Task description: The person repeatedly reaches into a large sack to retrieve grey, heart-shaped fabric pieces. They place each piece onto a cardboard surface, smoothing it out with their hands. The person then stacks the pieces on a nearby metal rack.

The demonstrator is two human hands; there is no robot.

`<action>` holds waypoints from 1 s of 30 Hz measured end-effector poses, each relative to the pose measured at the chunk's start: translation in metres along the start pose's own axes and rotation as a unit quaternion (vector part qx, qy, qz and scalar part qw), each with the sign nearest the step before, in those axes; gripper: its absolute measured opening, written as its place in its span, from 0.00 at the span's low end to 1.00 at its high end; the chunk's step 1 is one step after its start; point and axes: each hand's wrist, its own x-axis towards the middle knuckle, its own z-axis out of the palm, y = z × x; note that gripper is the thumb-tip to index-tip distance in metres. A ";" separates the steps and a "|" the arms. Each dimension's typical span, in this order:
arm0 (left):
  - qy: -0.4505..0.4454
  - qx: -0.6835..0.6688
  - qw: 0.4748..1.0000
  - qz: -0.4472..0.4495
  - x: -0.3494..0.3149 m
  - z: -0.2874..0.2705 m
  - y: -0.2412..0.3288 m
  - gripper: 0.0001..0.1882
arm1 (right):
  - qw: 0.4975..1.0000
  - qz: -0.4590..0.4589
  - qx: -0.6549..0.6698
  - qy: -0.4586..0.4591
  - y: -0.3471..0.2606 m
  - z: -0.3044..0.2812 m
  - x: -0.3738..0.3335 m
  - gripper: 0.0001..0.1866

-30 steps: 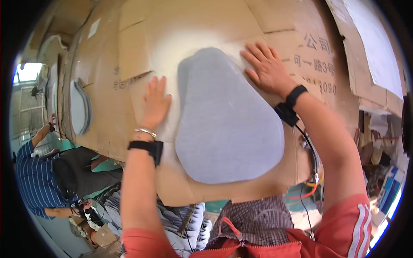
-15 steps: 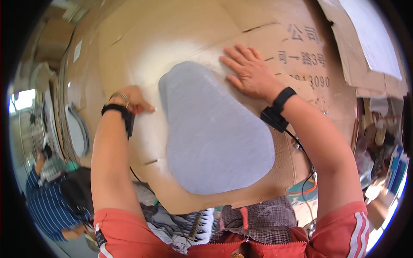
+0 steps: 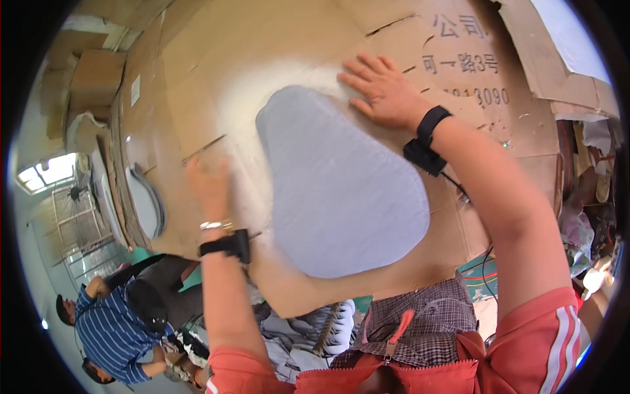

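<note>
Lying flat on a cardboard-topped table [image 3: 308, 29], a pear-shaped grey pad [image 3: 348, 190] sits between two bare hands, its broad end nearest the wearer's checked apron [image 3: 426, 322], an orientation that seemingly leaves the narrow end within both arms' reach. The right hand [image 3: 382, 93] rests palm down, fingers spread and grasping nothing, just beside that narrow end, perhaps for support. The left hand [image 3: 209, 187], blurred (whether it touches the cardboard cannot be told), has thumb and fingers parted with nothing visible in them, apart from the pad's left edge. The covering presumably protects the surface beneath. Several similar grey pads [image 3: 146, 203] lie together at far left, well apart, perhaps to keep the middle free.
</note>
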 end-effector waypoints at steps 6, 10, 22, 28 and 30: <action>-0.145 -0.008 0.987 -0.074 -0.114 0.017 0.041 0.38 | 1.000 -0.017 -0.011 0.016 -0.001 0.005 0.000 0.25; -0.206 -0.069 0.976 0.016 -0.154 -0.020 0.011 0.29 | 1.000 -0.019 -0.013 0.021 0.003 0.004 -0.001 0.24; -0.626 0.279 0.728 -0.016 0.017 -0.012 0.075 0.22 | 0.998 -0.022 0.021 0.059 0.002 0.006 0.000 0.23; -0.596 0.123 0.779 -0.152 0.021 -0.025 0.065 0.19 | 0.998 -0.016 0.027 0.046 0.004 0.003 -0.001 0.25; -0.572 0.001 0.777 -0.264 0.012 -0.020 0.028 0.18 | 0.998 -0.025 0.042 0.047 0.001 0.003 0.000 0.25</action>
